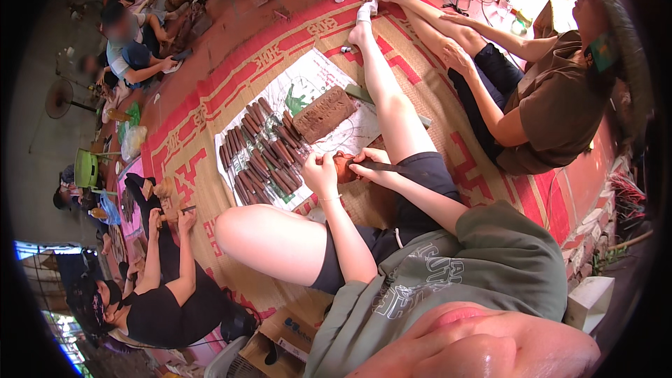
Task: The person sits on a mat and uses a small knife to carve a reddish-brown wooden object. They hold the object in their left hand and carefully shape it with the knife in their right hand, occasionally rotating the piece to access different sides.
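A small reddish-brown carved wooden piece is between my hands, above the mat in front of my lap. My left hand pinches its left side with bent fingers. From the other side my right hand closes round a dark, slim-handled tool, its tip hidden against the piece. Just beyond, on a white printed cloth, several brown-handled carving chisels lie in rows. A brown block with a carved-looking top rests beside them, and a grey-green flat bar lies at its far end.
The cloth lies on a red and tan woven mat. A person in brown sits at the right; another in black works on a wooden piece at the left. An open cardboard box stands near my left side.
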The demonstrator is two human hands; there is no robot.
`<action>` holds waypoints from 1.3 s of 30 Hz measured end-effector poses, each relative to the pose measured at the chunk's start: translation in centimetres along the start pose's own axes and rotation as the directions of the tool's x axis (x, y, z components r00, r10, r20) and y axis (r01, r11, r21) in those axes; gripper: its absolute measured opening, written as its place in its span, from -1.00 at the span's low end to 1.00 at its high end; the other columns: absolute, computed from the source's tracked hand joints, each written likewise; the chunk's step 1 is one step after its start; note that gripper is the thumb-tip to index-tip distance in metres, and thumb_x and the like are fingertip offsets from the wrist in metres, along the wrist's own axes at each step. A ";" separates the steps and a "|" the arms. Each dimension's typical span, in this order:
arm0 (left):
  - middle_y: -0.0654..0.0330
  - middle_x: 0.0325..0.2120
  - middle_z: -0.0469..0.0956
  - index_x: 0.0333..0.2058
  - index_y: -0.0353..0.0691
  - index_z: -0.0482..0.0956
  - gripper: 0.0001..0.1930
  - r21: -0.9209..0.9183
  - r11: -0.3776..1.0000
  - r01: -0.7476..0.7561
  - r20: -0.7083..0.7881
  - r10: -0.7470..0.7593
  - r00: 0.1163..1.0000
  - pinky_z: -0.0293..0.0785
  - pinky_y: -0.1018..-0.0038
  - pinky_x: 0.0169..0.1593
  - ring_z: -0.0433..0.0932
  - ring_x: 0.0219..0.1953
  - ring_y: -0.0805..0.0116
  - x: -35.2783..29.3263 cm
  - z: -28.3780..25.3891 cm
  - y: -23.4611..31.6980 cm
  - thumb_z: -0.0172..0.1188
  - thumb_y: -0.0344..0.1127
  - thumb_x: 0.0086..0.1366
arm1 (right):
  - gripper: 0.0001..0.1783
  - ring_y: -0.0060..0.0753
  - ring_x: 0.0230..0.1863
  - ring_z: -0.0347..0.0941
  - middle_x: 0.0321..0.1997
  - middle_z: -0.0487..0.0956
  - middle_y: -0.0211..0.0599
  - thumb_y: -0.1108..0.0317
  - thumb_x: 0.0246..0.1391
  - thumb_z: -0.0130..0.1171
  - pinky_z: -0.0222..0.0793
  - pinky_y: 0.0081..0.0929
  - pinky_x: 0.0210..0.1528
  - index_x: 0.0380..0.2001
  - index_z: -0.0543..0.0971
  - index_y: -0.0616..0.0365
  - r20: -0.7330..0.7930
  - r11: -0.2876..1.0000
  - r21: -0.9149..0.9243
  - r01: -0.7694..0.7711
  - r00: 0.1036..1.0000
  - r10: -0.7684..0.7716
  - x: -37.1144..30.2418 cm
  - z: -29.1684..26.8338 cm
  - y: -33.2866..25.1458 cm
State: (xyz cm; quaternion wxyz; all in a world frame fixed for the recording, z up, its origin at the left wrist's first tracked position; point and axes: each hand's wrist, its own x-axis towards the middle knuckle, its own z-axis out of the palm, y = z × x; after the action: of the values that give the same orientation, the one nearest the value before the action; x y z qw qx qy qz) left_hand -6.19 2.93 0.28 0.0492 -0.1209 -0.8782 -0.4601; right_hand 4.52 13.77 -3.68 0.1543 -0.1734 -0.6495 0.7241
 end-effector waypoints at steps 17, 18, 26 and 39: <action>0.08 -0.76 0.44 -0.67 -0.35 0.43 -0.78 0.006 1.000 -0.023 -0.006 0.023 1.000 0.32 0.34 -0.50 0.41 -0.70 0.23 0.3 0.4 -0.8 0.13 -0.30 -0.03 | -0.77 -0.63 -0.49 0.42 -0.59 0.50 -0.36 0.44 -0.12 0.31 0.33 -0.60 -0.42 -0.61 0.43 0.24 0.003 0.977 -0.036 0.211 0.978 -0.211 -0.2 -0.5 0.8; 0.09 -0.76 0.44 -0.68 -0.35 0.43 -0.78 -0.002 1.000 -0.029 -0.010 0.029 1.000 0.32 0.34 -0.50 0.39 -0.70 0.24 0.3 0.5 -0.7 0.13 -0.30 -0.03 | -0.78 -0.64 -0.48 0.42 -0.59 0.50 -0.37 0.44 -0.12 0.30 0.34 -0.60 -0.41 -0.61 0.43 0.24 0.002 0.995 -0.014 0.095 0.995 -0.095 -0.1 -0.3 0.6; 0.11 -0.79 0.39 -0.70 -0.36 0.39 -0.76 -0.002 0.999 -0.043 -0.036 0.043 0.998 0.29 0.35 -0.52 0.35 -0.72 0.28 0.2 0.5 -0.9 0.12 -0.30 -0.03 | -0.76 -0.70 -0.51 0.39 -0.58 0.52 -0.39 0.39 -0.11 0.31 0.32 -0.64 -0.48 -0.60 0.44 0.26 0.030 0.955 -0.097 0.279 0.960 -0.278 -0.2 -0.3 0.4; 0.09 -0.77 0.42 -0.69 -0.36 0.41 -0.78 0.000 1.000 -0.005 -0.001 0.005 1.000 0.30 0.35 -0.51 0.38 -0.71 0.25 0.2 0.3 -0.3 0.13 -0.32 -0.03 | -0.77 -0.72 -0.53 0.34 -0.61 0.48 -0.39 0.38 -0.13 0.32 0.27 -0.64 -0.50 -0.57 0.46 0.24 -0.009 0.987 -0.080 0.140 0.990 -0.141 0.4 0.3 0.7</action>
State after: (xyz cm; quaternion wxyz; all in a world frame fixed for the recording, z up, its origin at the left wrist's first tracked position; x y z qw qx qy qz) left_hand -6.46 3.08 -0.10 0.0508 -0.1228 -0.8779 -0.4601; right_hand 4.08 13.62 -4.40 0.2025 -0.1383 -0.6873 0.6837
